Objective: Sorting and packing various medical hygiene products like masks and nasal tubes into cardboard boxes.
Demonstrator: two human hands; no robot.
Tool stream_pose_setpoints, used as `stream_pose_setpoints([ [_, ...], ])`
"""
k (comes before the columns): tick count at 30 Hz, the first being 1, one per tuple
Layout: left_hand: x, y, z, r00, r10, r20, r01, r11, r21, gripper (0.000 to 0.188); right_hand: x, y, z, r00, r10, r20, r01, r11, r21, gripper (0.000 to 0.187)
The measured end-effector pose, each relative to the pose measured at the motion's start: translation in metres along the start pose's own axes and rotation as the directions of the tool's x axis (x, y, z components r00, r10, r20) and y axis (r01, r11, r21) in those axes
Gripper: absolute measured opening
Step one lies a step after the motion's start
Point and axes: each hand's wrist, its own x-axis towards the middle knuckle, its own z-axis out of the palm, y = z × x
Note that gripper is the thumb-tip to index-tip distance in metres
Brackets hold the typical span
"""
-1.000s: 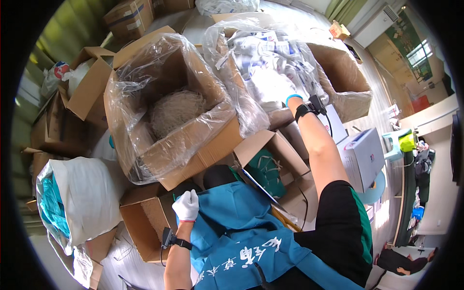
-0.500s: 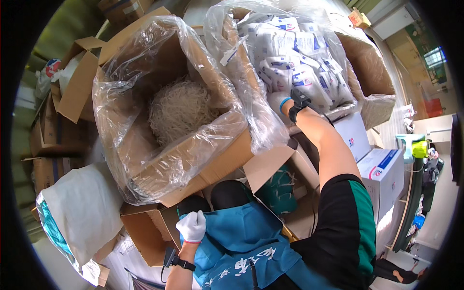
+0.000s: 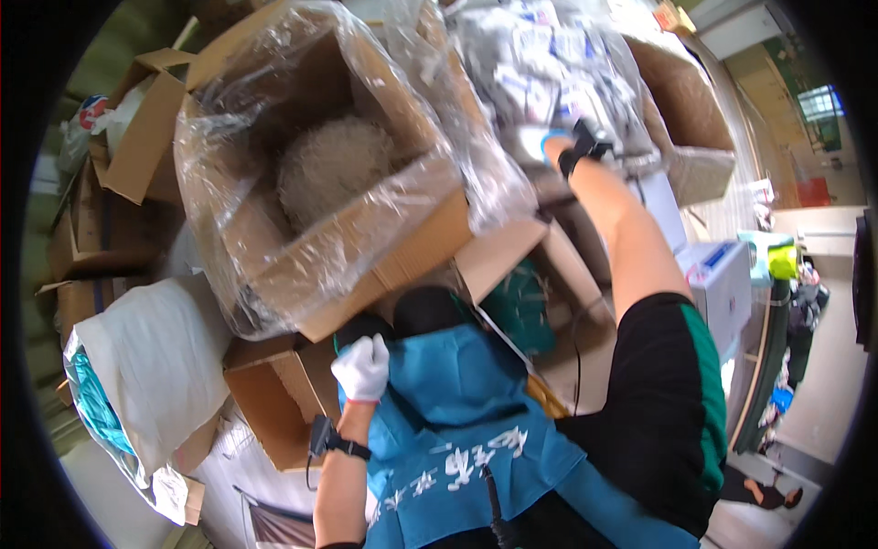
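Note:
My left hand (image 3: pixel 362 368), in a white glove, is closed in a fist above my thigh; nothing shows sticking out of it. My right hand (image 3: pixel 532 145), white-gloved with a blue cuff, reaches to the near edge of a plastic-lined box of white packets (image 3: pixel 549 64). Its fingers are blurred, so I cannot see whether they grip anything. Left of the packets, a large cardboard box (image 3: pixel 412 233) with a clear plastic liner (image 3: pixel 215 210) stands tilted toward me. Inside lies a rounded heap of pale shredded filler (image 3: pixel 334 169).
An open carton with green bundles (image 3: pixel 519 306) stands between my legs. White boxes (image 3: pixel 718 284) are stacked at the right. An open carton (image 3: pixel 274 403) and a white sack with teal contents (image 3: pixel 155 357) stand at the left. Another open box (image 3: pixel 677 91) is beyond the packets.
The view has shifted, so the boxes appear higher. My right hand has drawn back slightly to the near edge of the packets. My left fist remains over my thigh.

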Motion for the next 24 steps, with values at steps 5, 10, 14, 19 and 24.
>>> stream_pose_setpoints([
  [5,-0.009,-0.009,0.007,0.999,-0.051,-0.002,0.051,0.999,-0.015,0.042,-0.073,0.026,-0.019,0.913,-0.061,-0.403,0.005,0.99,-0.138,0.048],
  [10,-0.009,-0.006,0.009,0.999,-0.045,0.005,0.045,0.999,-0.014,0.043,-0.15,-0.002,-0.008,0.629,0.252,-0.735,-0.11,0.965,0.236,0.043],
  [14,-0.015,-0.003,0.012,1.0,-0.026,-0.012,0.027,0.999,0.041,0.043,-0.233,-0.037,0.018,0.659,0.157,-0.736,0.041,0.969,0.243,0.026],
  [19,-0.016,-0.002,0.012,1.0,-0.005,-0.027,0.006,0.998,0.057,0.042,-0.261,-0.076,0.116,0.98,0.152,-0.129,0.038,0.493,0.869,0.033],
  [24,-0.021,-0.001,0.011,1.0,-0.016,-0.017,0.017,0.994,0.106,0.041,-0.26,-0.134,0.16,0.97,0.219,-0.107,-0.129,0.835,0.535,0.044],
])
